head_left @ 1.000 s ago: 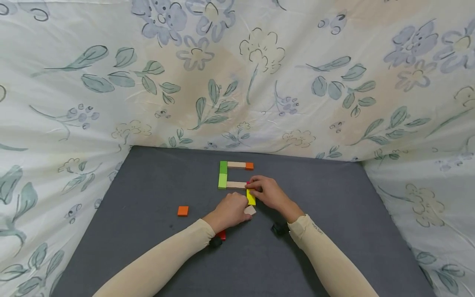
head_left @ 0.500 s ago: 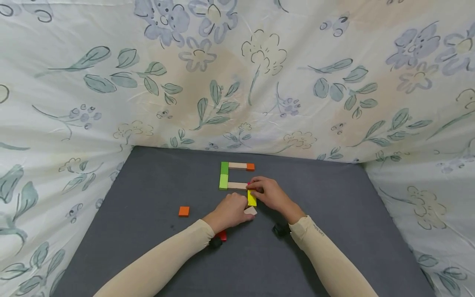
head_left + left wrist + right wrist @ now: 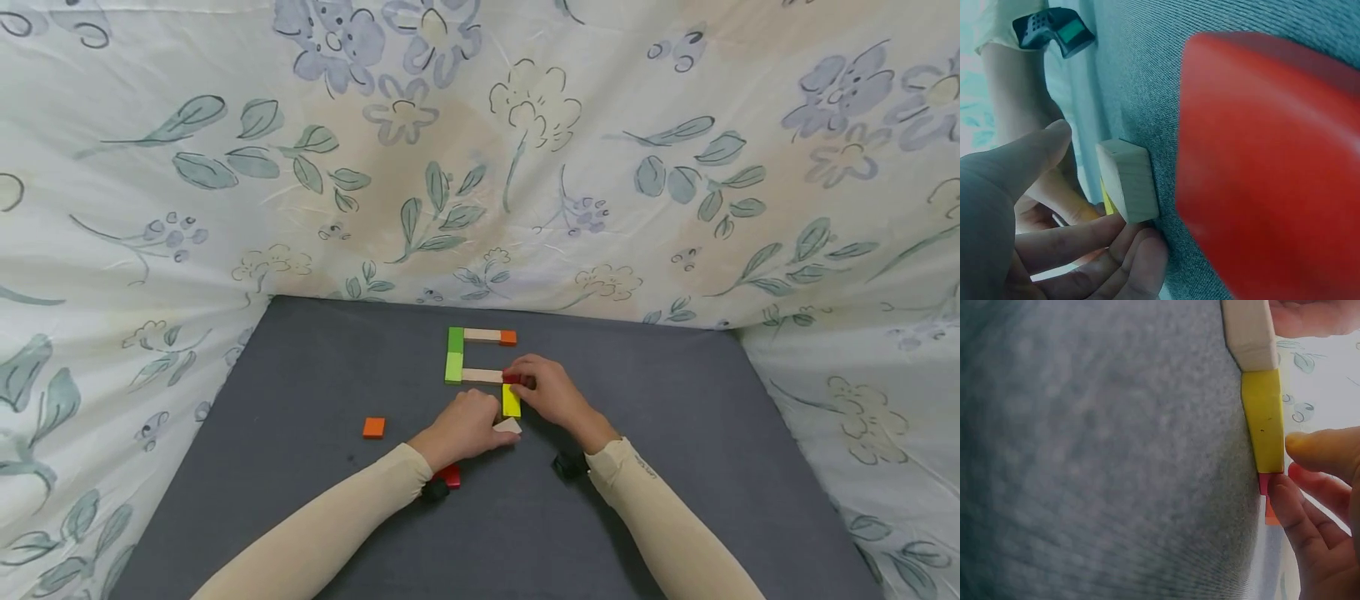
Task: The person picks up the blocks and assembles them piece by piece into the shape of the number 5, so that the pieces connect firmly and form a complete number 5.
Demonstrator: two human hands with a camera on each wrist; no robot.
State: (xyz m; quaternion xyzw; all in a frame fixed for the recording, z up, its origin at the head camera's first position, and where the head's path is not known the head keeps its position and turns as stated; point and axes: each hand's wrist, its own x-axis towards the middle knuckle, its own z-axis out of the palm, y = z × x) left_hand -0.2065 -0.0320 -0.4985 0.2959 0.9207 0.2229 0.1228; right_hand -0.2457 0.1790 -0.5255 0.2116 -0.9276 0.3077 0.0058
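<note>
My left hand (image 3: 465, 427) is beside a plain wooden block (image 3: 507, 426). In the left wrist view its fingers touch that block's end, with the thumb held apart. Against the block's far end lies a yellow block (image 3: 512, 401), slightly out of line with it. My right hand (image 3: 553, 392) reaches in from the right. Its forefinger touches a red block (image 3: 512, 377) beyond the yellow one, and its thumb is at the yellow block's edge. From the red block a wooden strip (image 3: 482, 376) runs left to two green blocks (image 3: 454, 367). The fingers partly cover the red block.
Another wooden strip (image 3: 482, 335) with an orange block (image 3: 508, 337) forms the far side of the outline. A loose orange block (image 3: 373, 428) lies left of my left hand. A red block (image 3: 451, 476) sits by the left wrist. Patterned cloth hangs behind the dark tabletop (image 3: 675, 417).
The left thumb has straightened and slid rightward, away from the wooden block. The right fingertips have shifted slightly at the red block. The blocks stay nearly in place.
</note>
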